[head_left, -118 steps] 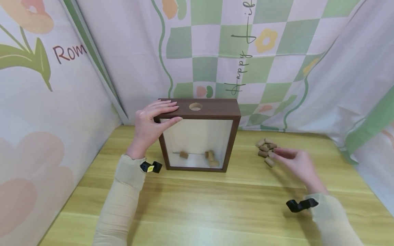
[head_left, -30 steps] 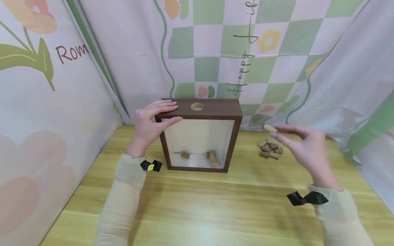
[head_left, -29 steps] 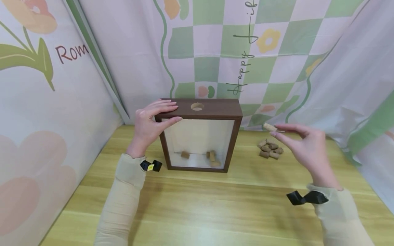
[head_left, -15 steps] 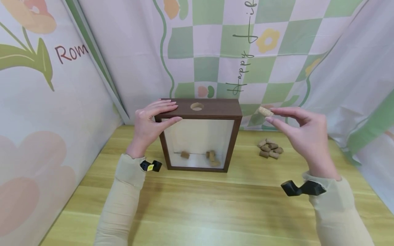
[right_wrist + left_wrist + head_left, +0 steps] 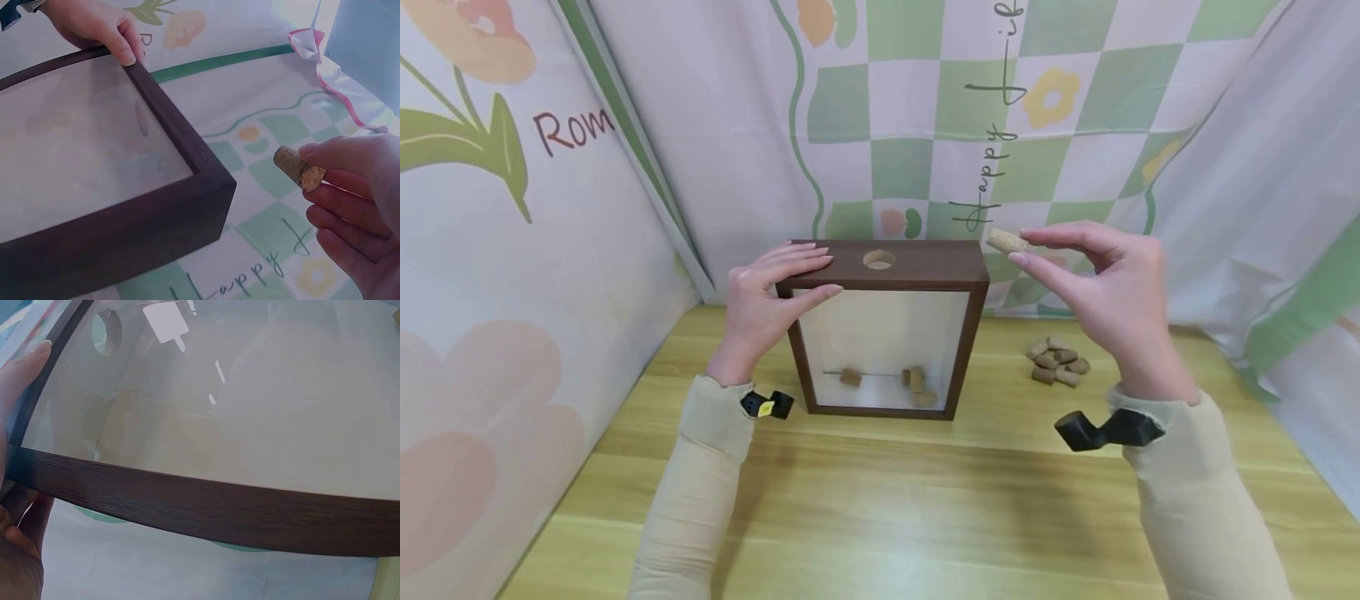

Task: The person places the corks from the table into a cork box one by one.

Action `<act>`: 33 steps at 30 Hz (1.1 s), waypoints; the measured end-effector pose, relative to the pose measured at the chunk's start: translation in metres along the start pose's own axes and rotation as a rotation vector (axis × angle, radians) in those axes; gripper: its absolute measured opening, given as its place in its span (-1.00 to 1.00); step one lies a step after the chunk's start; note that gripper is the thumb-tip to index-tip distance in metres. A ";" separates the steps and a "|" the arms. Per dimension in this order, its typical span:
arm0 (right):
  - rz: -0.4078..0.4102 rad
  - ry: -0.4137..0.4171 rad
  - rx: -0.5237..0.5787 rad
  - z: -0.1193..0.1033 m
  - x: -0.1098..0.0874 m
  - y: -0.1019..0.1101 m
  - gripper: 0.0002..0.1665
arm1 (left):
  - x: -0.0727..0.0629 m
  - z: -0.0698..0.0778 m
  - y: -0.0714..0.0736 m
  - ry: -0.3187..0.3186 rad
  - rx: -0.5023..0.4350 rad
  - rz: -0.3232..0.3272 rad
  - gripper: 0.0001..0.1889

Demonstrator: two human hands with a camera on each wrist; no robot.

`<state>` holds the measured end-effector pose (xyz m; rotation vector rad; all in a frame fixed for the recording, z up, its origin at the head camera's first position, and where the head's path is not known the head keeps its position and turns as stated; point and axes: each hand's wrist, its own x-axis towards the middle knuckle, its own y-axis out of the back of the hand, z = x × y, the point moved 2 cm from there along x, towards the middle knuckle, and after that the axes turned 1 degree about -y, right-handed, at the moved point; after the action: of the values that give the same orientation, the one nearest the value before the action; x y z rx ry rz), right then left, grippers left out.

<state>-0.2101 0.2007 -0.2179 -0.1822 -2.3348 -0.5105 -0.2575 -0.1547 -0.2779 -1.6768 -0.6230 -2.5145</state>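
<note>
A dark brown shadow box (image 5: 887,287) with a clear front and a round hole (image 5: 878,260) in its top stands upright on the table. My left hand (image 5: 763,304) grips its upper left corner, fingers across the top and thumb along the front edge. Level with the box's top, just off its right corner, my right hand (image 5: 1112,283) pinches a cork (image 5: 1006,241) between thumb and fingers. The right wrist view shows this cork (image 5: 291,165) apart from the frame. Several corks (image 5: 916,380) lie inside on the box floor, one of them (image 5: 851,377) farther left.
A small pile of corks (image 5: 1056,362) lies on the wooden table (image 5: 887,500) to the right of the box. Behind hangs a green and white checked curtain (image 5: 902,167), close to the box's back. A printed cloth (image 5: 490,333) borders the left side.
My right hand has lifted a cork from the pile and carried it up and left towards the top of the box. The left hand and the box have stayed put.
</note>
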 end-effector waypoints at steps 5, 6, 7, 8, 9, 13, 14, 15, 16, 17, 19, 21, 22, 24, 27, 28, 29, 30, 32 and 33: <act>-0.042 -0.015 0.042 -0.007 0.009 -0.011 -0.73 | 0.000 0.000 0.000 0.005 0.004 -0.003 -0.60; -0.052 -0.018 0.052 -0.009 0.011 -0.014 -0.73 | 0.000 0.000 0.000 0.006 0.003 -0.003 -0.60; -0.061 -0.019 0.059 -0.010 0.013 -0.016 -0.73 | 0.000 0.000 0.000 0.006 0.002 -0.003 -0.60; -0.071 -0.019 0.060 -0.011 0.015 -0.018 -0.73 | 0.000 0.000 0.000 0.006 0.001 -0.002 -0.60; -0.079 -0.014 0.060 -0.012 0.016 -0.021 -0.73 | 0.000 0.000 0.000 0.005 0.001 -0.001 -0.60; -0.117 0.007 0.050 -0.016 0.024 -0.032 -0.74 | 0.000 0.000 -0.001 0.000 -0.006 0.006 -0.60; -0.127 0.011 0.049 -0.017 0.026 -0.035 -0.74 | 0.000 0.000 -0.001 -0.002 -0.007 0.009 -0.60; -0.136 0.016 0.052 -0.018 0.028 -0.037 -0.74 | 0.000 0.001 -0.001 -0.003 -0.008 0.011 -0.60; -0.146 0.017 0.054 -0.019 0.030 -0.040 -0.73 | 0.000 0.001 -0.001 -0.005 -0.009 0.013 -0.60; -0.154 0.020 0.048 -0.020 0.032 -0.043 -0.73 | 0.000 0.001 -0.001 -0.006 -0.010 0.014 -0.60; -0.175 0.019 0.034 -0.023 0.036 -0.048 -0.72 | 0.000 0.000 -0.001 -0.008 -0.008 0.014 -0.60; -0.197 0.019 0.021 -0.024 0.040 -0.054 -0.72 | 0.000 0.000 -0.001 -0.007 -0.007 0.012 -0.60; -0.208 0.018 0.009 -0.024 0.042 -0.056 -0.72 | 0.000 0.000 -0.001 -0.006 -0.007 0.012 -0.60; -0.230 0.018 -0.009 -0.024 0.045 -0.062 -0.71 | 0.000 0.000 -0.001 -0.005 -0.007 0.012 -0.60; -0.259 0.018 -0.035 -0.022 0.050 -0.070 -0.71 | 0.000 0.000 -0.001 -0.002 -0.008 0.011 -0.60; -0.267 0.015 -0.046 -0.021 0.051 -0.073 -0.70 | 0.000 0.000 -0.001 -0.002 -0.008 0.011 -0.60; -0.273 0.012 -0.053 -0.021 0.052 -0.076 -0.69 | 0.000 0.000 -0.001 -0.001 -0.007 0.012 -0.60; -0.279 0.012 -0.058 -0.020 0.053 -0.079 -0.69 | 0.000 0.000 -0.001 0.000 -0.007 0.012 -0.60; -0.298 0.007 -0.074 -0.019 0.055 -0.083 -0.69 | 0.000 0.000 -0.001 0.000 -0.005 0.012 -0.60; -0.307 0.005 -0.077 -0.018 0.056 -0.085 -0.68 | 0.000 0.000 -0.001 0.000 -0.006 0.013 -0.60</act>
<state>-0.2629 0.1146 -0.1941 0.1447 -2.3514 -0.7499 -0.2578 -0.1539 -0.2776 -1.6774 -0.6032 -2.5093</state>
